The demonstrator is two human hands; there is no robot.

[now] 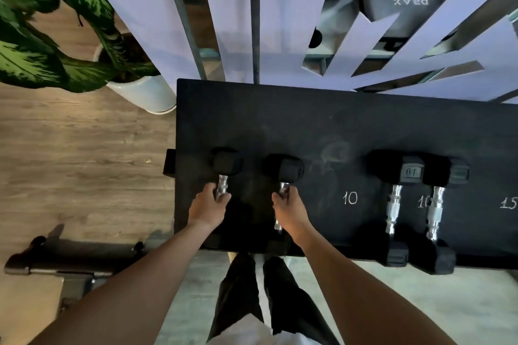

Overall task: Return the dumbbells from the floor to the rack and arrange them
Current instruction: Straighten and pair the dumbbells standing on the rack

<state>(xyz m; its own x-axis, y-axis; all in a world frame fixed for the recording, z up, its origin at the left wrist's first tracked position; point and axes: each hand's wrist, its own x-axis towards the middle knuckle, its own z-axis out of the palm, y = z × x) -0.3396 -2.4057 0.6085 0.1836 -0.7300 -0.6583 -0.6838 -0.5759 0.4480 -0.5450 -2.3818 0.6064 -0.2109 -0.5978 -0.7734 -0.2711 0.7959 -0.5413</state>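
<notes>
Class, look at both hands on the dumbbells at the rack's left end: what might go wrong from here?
1. The left hand grips a black hex dumbbell close to the black rack top's left edge; it might slip off.
2. The right hand's dumbbell overhangs the front edge above the feet, as does the chalk-marked 10 pair.

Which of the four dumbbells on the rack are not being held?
The pair on the right: the dumbbell with "10" on its head and its neighbour. The left hand and right hand grip the other two.
</notes>
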